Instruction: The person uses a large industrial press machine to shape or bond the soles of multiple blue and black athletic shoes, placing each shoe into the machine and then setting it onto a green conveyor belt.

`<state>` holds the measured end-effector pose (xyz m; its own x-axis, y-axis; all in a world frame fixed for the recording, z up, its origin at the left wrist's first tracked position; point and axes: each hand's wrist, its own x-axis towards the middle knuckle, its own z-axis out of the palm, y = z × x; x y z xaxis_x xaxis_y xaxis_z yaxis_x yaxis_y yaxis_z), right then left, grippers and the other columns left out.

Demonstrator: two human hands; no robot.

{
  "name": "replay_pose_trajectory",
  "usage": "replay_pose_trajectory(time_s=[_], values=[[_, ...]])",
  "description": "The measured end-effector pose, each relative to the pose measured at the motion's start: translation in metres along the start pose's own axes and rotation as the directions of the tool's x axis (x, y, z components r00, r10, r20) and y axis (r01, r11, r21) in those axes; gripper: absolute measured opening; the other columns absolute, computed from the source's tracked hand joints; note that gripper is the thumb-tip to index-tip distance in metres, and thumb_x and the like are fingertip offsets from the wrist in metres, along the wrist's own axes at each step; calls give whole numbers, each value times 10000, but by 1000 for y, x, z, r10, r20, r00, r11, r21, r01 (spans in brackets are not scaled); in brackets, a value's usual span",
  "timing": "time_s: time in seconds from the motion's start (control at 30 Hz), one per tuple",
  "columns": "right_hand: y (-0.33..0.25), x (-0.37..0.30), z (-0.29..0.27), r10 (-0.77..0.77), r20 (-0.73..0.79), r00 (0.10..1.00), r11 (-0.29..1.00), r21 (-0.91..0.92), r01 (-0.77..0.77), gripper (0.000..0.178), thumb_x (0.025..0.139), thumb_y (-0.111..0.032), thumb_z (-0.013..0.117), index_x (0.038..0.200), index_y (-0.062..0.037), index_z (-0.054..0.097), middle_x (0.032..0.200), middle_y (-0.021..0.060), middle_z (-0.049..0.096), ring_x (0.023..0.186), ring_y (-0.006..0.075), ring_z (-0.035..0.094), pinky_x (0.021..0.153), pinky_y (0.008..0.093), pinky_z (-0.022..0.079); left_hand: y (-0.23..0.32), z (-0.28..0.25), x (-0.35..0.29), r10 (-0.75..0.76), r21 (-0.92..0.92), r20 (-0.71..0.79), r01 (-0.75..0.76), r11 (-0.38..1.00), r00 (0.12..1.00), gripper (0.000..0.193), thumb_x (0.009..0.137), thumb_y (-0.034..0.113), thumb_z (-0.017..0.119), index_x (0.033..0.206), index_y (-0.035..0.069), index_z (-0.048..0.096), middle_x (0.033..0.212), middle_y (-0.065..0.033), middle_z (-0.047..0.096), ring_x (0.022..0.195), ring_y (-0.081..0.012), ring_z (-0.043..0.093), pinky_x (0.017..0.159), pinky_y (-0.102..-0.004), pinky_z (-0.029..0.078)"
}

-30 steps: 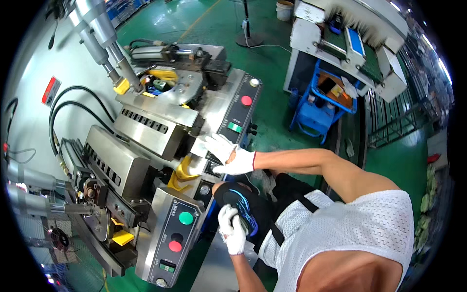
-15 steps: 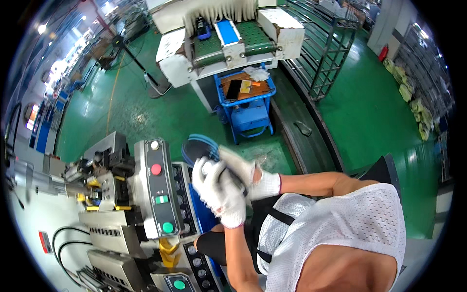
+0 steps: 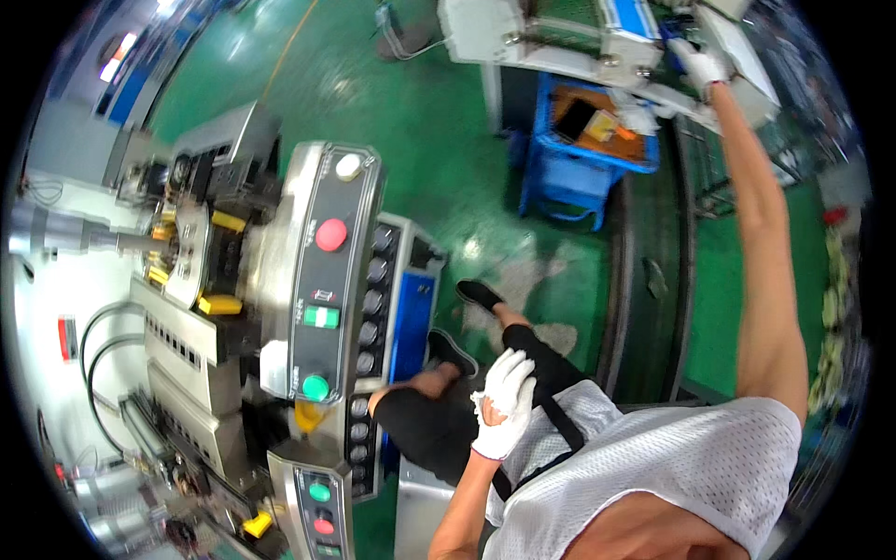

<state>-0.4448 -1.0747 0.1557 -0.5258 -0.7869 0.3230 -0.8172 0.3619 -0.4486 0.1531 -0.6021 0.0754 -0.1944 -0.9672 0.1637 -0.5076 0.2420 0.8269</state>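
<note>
Both gloved; left hand point(image 3: 505, 401) empty, loosely extended; right hand point(image 3: 702, 69) at dark-blue item point(image 3: 673, 52), grip blurred, unclear.

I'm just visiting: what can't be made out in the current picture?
All in the head view:
Right hand: blur hides whether it grips the dark blue thing at its fingers.
Left hand: its underside faces away, so anything beneath it is hidden by the hand itself.
Pale machine: its top is cut off by the upper edge.
Yellow item on the cart: too small and blurred to identify.
</note>
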Motion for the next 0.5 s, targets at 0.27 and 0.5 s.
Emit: replay_pose_trajectory(time_s=[0.27, 0.5], values=[[36, 168, 46, 32, 199, 980, 921, -386, 48, 1159, 883, -919, 278, 1342, 86, 628, 1391, 350, 593, 1386, 447, 524, 1139, 487, 395, -37, -31, -81, -427, 57, -215, 447, 893, 879, 260, 921, 13, 680, 1180, 23, 693, 1233, -204, 693, 1200, -392, 650, 1056, -457, 509], [-1, -46, 101, -298, -261, 918, 947, 42, 320, 892, 970, -634, 583, 1410, 141, 538, 1395, 336, 603, 1316, 434, 583, 1123, 465, 451, -17, -36, -92, -483, 47, -359, 532, 845, 799, 243, 945, 59, 676, 1185, 28, 697, 1202, -197, 708, 1153, -385, 677, 1008, -442, 539]])
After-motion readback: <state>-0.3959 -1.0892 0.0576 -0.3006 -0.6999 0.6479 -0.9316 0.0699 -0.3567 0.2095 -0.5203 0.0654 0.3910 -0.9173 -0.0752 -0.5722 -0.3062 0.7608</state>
